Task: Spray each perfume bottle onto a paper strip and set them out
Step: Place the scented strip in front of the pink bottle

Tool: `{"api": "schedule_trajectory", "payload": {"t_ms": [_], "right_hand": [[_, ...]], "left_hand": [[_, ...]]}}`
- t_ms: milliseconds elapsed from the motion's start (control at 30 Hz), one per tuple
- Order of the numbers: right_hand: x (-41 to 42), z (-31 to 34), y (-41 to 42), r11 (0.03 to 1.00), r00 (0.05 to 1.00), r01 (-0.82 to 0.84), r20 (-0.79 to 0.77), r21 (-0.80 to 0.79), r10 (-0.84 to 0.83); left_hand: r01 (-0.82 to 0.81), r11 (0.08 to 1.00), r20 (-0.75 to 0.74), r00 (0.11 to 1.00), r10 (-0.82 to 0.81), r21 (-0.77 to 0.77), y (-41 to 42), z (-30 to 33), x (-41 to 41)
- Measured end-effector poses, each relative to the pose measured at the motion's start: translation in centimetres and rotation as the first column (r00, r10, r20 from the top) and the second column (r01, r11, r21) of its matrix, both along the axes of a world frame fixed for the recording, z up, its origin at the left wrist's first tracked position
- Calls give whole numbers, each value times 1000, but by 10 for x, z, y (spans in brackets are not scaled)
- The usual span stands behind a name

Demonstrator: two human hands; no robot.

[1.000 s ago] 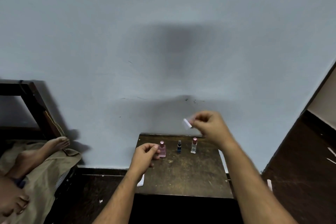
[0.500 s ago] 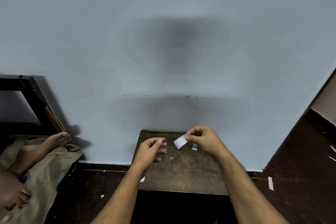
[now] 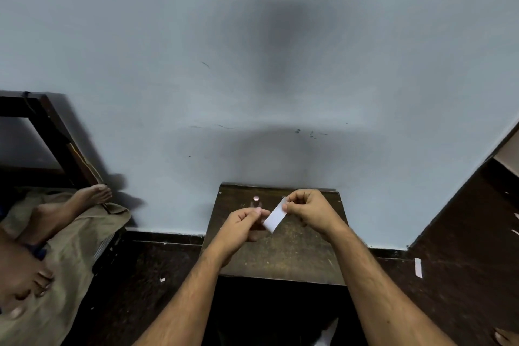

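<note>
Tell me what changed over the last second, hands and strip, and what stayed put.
The right hand brought the paper strip down from in front of the wall toward the left hand, and still pinches its upper end. The left hand's fingertips now meet the strip's lower end; whether they grip it is unclear. The pink-capped bottle stays standing at the back of the small table.

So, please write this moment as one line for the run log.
right hand: pinches paper strip | left hand: fingers curled beside strip, contact unclear | pink-capped bottle: on table

right hand (image 3: 310,212) pinches paper strip (image 3: 275,216) | left hand (image 3: 241,226) beside (curled)
</note>
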State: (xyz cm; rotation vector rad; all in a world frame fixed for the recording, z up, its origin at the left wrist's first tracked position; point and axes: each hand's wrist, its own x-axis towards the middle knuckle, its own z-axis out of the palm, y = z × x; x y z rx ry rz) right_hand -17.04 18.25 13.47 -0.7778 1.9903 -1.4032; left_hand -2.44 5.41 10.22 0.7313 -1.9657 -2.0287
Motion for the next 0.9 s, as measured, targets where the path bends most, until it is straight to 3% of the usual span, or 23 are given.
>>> {"api": "schedule_trajectory", "payload": {"t_ms": [367, 667, 767, 900], "right_hand": [[-4, -49, -27, 993, 994, 106, -42, 56, -104], [-10, -110, -58, 976, 984, 134, -141, 173, -110], [-12, -125, -68, 969, 981, 154, -150, 194, -126], [-15, -142, -78, 961, 980, 171, -136, 217, -144]], "left_hand": [[-47, 997, 116, 992, 40, 57, -10, -40, 10], [-146, 987, 309, 943, 120, 62, -25, -83, -1], [-184, 983, 407, 899, 163, 11, -30, -95, -9], [-171, 967, 550, 798, 249, -189, -36, -109, -22]]}}
